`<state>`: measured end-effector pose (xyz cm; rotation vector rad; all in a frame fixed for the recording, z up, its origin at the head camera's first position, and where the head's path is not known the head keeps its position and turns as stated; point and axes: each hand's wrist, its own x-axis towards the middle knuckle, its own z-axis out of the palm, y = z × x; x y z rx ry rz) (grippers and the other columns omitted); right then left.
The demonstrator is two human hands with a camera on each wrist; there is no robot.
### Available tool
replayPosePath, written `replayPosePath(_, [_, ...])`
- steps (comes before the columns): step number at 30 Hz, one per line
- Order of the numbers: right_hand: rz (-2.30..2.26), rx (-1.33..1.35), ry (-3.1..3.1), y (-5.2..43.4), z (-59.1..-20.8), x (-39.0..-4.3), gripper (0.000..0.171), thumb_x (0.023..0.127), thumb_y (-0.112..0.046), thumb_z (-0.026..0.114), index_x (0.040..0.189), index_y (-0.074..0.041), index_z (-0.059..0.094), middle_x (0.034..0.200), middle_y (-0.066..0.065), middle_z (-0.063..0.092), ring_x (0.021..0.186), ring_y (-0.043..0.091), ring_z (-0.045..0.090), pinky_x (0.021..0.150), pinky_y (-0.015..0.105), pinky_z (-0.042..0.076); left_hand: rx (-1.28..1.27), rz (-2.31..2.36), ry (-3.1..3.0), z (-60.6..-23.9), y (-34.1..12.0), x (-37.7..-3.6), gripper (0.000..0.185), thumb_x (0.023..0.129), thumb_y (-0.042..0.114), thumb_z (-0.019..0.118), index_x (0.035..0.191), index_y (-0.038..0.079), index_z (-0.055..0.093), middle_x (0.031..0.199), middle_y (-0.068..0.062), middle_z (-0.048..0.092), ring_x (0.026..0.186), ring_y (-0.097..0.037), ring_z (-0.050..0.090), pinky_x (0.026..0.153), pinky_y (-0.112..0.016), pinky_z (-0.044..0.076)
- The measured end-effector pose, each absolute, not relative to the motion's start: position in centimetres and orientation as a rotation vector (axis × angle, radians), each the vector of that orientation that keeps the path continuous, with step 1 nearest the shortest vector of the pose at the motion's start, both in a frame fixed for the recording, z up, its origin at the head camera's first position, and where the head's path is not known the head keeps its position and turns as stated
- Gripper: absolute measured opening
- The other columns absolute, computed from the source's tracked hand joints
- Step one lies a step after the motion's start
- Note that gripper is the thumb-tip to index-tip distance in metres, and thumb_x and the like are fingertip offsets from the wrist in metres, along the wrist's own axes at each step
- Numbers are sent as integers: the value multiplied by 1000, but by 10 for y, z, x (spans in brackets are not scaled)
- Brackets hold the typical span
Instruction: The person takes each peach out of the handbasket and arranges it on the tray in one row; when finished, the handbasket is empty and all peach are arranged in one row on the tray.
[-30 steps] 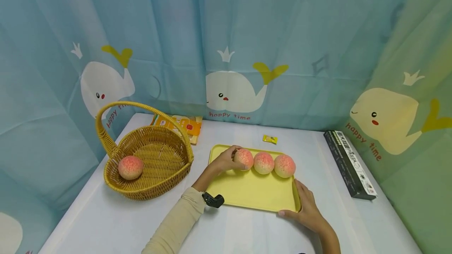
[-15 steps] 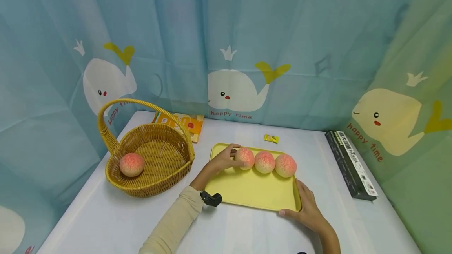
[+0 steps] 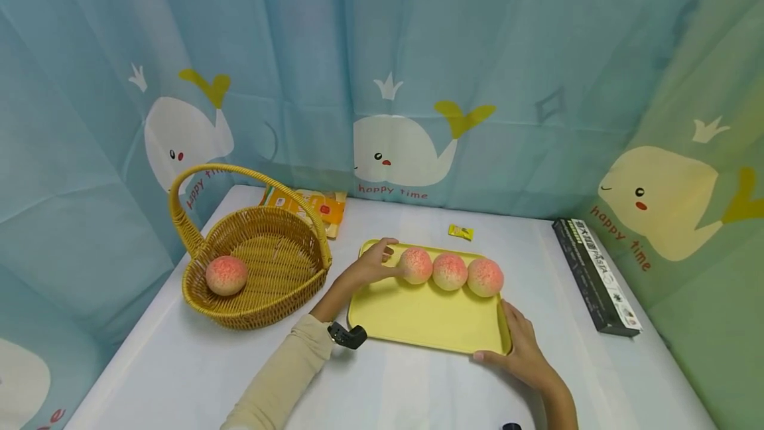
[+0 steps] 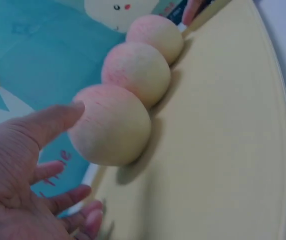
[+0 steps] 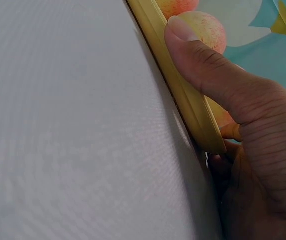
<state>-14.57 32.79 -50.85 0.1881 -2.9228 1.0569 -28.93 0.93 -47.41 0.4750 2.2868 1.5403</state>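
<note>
Three pink-and-cream peaches stand in a row along the far side of a yellow tray [image 3: 424,317]: a left one [image 3: 415,265], a middle one [image 3: 449,272] and a right one [image 3: 485,277]. My left hand [image 3: 371,268] is beside the left peach with its fingers spread; in the left wrist view the thumb [image 4: 57,122] overlaps that peach and the other fingers stand apart from it. My right hand [image 3: 526,356] grips the tray's near right corner, its thumb [image 5: 203,60] over the rim and fingers along the outside. Another peach [image 3: 227,275] lies in a wicker basket [image 3: 280,271].
The basket, with a tall handle [image 3: 256,174], stands left of the tray. Behind it lies an orange snack packet [image 3: 334,211]. A small yellow wrapped candy [image 3: 461,232] lies behind the tray, and a black pasta box [image 3: 597,277] at the right. A whale-print curtain [image 3: 507,52] hangs behind the table.
My left hand has let go of the left peach and drawn slightly left, its fingers opening. The right hand keeps its hold on the tray corner. The head view has shifted slightly.
</note>
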Motion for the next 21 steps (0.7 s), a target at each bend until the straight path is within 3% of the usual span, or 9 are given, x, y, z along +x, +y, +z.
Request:
replayPosePath(5, [1060, 179, -2930, 328, -508, -146, 119, 68, -36, 87, 156, -1, 13, 152, 33, 22, 134, 52, 21, 100, 73, 23, 543, 1450, 2361, -456, 1, -278, 65, 92, 26, 69, 145, 6, 39, 142, -24, 45, 129, -43, 47, 102, -50, 46])
replayPosePath(12, [1066, 168, -2928, 327, -508, -145, 121, 67, -37, 88, 155, -1, 13, 152, 33, 21, 135, 53, 19, 102, 75, 19, 787, 1377, 2304, -430, -21, -261, 50, 96, 24, 63, 139, 5, 48, 134, -18, 55, 116, -28, 59, 97, -38, 50])
replayPosePath(21, [1056, 188, -2908, 329, -511, -144, 121, 66, -36, 88, 155, 0, 14, 152, 33, 22, 134, 53, 20, 101, 75, 22, 1031, 1175, 2228, -396, -64, -241, 47, 95, 29, 64, 137, 15, 50, 127, -7, 59, 117, -24, 61, 98, -38, 49])
